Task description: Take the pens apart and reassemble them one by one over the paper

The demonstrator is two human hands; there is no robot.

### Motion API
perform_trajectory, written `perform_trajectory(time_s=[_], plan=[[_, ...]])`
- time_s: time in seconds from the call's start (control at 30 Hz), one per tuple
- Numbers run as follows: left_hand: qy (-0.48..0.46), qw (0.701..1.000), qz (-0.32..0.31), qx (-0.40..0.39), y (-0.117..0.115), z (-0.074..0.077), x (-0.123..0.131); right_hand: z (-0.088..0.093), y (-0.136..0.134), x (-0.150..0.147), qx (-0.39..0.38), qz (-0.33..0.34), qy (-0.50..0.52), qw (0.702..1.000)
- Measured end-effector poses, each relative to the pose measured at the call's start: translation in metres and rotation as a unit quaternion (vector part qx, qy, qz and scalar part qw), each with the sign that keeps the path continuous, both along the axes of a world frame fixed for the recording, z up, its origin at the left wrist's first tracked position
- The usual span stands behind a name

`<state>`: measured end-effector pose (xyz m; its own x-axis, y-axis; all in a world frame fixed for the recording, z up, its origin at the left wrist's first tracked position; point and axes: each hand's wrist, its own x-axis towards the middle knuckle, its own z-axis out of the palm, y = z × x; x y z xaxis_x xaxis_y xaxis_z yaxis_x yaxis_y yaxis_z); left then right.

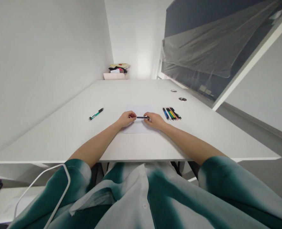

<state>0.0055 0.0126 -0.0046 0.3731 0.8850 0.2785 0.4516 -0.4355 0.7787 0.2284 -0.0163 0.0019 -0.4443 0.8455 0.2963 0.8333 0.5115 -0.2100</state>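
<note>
A dark pen (142, 117) lies level between my two hands, above a white sheet of paper (141, 128). My left hand (127, 118) pinches its left end with thumb and fingers. At the other end, my right hand (153, 120) has its fingers closed round the pen. Right of the right hand, several pens (171, 113) lie side by side in a row, in blue, green, yellow, pink and black. A single green and black pen (96, 114) rests on the table to the left of my left hand.
The white table (66, 136) runs back to a pink box (114, 76) with cloth-like items on it. Two round metal grommets (182, 99) sit near the right edge. A dark panel (202, 47) under plastic film stands on the right, and a white wall rises on the left.
</note>
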Motion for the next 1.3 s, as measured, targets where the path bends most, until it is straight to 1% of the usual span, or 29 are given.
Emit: perform_trajectory(time_s=[0.17, 0.33, 0.43, 0.57, 0.63, 0.8, 0.97, 1.17, 1.3], plan=[[0.019, 1.000, 0.012, 0.013, 0.0008, 0.0006, -0.0021, -0.0013, 0.0025, 0.0007, 0.006, -0.005, 0.001, 1.000], [0.079, 0.997, 0.013, 0.014, 0.0019, 0.0004, -0.0058, -0.0028, 0.0040, 0.0017, 0.012, -0.006, 0.008, 1.000], [0.084, 0.996, 0.006, 0.020, 0.0005, 0.0015, -0.0063, -0.0033, 0.0037, 0.0030, 0.017, 0.006, 0.004, 1.000], [0.092, 0.995, 0.009, 0.019, -0.0030, 0.0055, -0.0055, -0.0029, 0.0032, 0.0043, 0.045, 0.027, -0.011, 0.999], [0.092, 0.996, 0.008, 0.019, -0.0041, 0.0070, -0.0048, -0.0021, 0.0031, 0.0039, 0.051, 0.026, -0.022, 0.998], [0.078, 0.997, 0.007, 0.022, -0.0043, 0.0055, -0.0028, -0.0009, 0.0015, 0.0012, 0.015, 0.014, -0.033, 0.999], [0.088, 0.995, 0.012, 0.038, -0.0044, 0.0023, -0.0023, -0.0015, -0.0007, 0.0010, -0.013, -0.010, -0.031, 0.999], [0.122, 0.992, 0.007, 0.016, -0.0052, 0.0025, -0.0028, -0.0018, 0.0016, 0.0016, -0.009, -0.017, -0.036, 0.999], [0.139, 0.990, 0.000, 0.021, -0.0046, 0.0025, -0.0034, -0.0023, 0.0024, 0.0018, -0.003, -0.021, -0.029, 0.999]])
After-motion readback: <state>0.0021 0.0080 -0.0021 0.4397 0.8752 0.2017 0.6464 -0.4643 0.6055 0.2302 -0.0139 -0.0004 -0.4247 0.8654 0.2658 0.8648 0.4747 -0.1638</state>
